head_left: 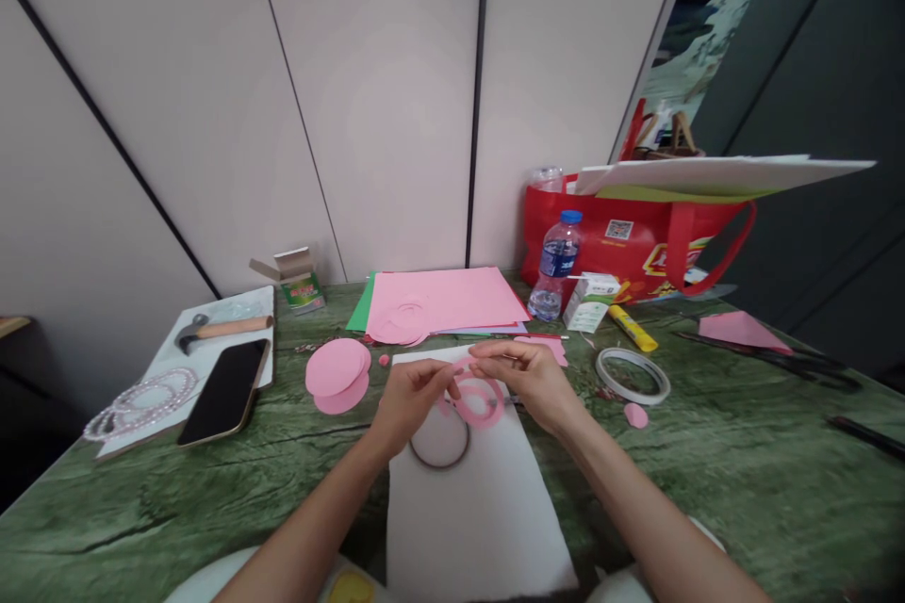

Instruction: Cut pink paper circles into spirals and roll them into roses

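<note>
My left hand [419,388] pinches the edge of a pink paper ring [501,407], which looks like a cut spiral or several curled strips. Thumb and fingers of my right hand [529,379] are closed at the ring's upper edge. Both hands are just above a white sheet [481,518] lying lengthwise in front of me. Below my left hand, a thin dark hoop [439,466] rests on that sheet. Part of a metal tool shows behind the ring; its kind is hidden. To the left lie overlapping pink paper circles [337,367].
Pink sheets [452,292] lie at the back. A phone [226,391], hammer [233,327] and beads [166,391] are left. Rightward are a water bottle [555,273], small carton [590,301], glue stick [632,328], tape roll [663,386], scissors [798,363] and red bag [586,207].
</note>
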The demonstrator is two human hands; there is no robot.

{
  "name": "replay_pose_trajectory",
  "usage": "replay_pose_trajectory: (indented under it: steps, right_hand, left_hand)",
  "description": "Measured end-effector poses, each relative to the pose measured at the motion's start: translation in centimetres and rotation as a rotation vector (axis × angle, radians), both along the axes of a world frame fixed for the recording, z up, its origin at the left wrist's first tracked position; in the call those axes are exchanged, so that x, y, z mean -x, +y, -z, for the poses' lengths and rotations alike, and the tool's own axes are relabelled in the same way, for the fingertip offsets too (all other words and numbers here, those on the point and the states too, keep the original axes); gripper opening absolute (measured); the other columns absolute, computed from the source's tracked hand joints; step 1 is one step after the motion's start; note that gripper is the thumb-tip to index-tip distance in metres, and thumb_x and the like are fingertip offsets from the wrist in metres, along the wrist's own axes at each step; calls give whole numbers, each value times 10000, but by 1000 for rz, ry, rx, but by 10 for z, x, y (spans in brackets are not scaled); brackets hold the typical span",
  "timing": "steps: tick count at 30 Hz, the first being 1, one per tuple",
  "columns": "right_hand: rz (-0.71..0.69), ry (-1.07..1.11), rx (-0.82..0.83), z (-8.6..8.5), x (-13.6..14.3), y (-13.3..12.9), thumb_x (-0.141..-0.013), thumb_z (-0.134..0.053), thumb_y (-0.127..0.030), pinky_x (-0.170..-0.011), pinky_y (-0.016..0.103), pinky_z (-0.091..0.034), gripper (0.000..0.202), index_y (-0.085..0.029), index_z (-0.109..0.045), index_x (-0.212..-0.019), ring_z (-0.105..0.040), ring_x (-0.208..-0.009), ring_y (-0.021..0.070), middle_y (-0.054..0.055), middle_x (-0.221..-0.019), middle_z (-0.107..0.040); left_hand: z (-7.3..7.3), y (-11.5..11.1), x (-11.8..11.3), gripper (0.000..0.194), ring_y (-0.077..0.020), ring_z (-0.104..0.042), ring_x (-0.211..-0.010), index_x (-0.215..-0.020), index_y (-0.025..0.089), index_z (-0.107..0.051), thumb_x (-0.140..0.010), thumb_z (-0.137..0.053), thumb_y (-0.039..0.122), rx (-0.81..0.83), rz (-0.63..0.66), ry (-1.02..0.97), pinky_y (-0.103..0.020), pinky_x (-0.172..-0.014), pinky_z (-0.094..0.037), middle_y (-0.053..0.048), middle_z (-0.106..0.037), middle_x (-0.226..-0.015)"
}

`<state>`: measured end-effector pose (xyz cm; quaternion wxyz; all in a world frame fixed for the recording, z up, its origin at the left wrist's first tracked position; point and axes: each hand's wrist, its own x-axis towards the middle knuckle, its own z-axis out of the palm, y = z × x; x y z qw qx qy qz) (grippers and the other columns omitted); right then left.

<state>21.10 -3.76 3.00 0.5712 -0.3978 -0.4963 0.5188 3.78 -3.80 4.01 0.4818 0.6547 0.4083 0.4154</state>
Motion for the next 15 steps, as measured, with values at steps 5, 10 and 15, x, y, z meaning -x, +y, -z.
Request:
replay_pose_trajectory:
  steps: [5, 10, 15]
  right_hand:
    - [0, -3, -9, -4, 1, -2, -570, -769, -330, -651, 305, -530, 235, -186, -720, -750, -651, -631, 165, 39, -686, -715]
    - [59, -10, -17, -9, 2, -5, -537, -787, -324, -588, 290, -517, 221, -187, -699, -687, -626, -579, 158, 18, -609, -686]
    - [65, -26, -24, -13, 3, -8, -522, -793, -308, -528, 270, -502, 212, -183, -668, -638, -602, -517, 145, 4, -552, -661]
  left_hand:
    - [-2, -1, 0, 289, -129, -534, -588, -689, 141, -676, -779, -560, 390, 2, 4, 0, -224, -560, -436, -19, -623, -617]
    - [-5, -3, 0, 294, -107, -509, -534, -676, 149, -667, -792, -544, 389, -22, 20, 14, -226, -574, -437, -10, -623, -618]
    - [-10, -7, -2, 268, -111, -509, -551, -698, 151, -686, -787, -560, 370, -38, 45, 14, -230, -587, -429, -17, -634, -625]
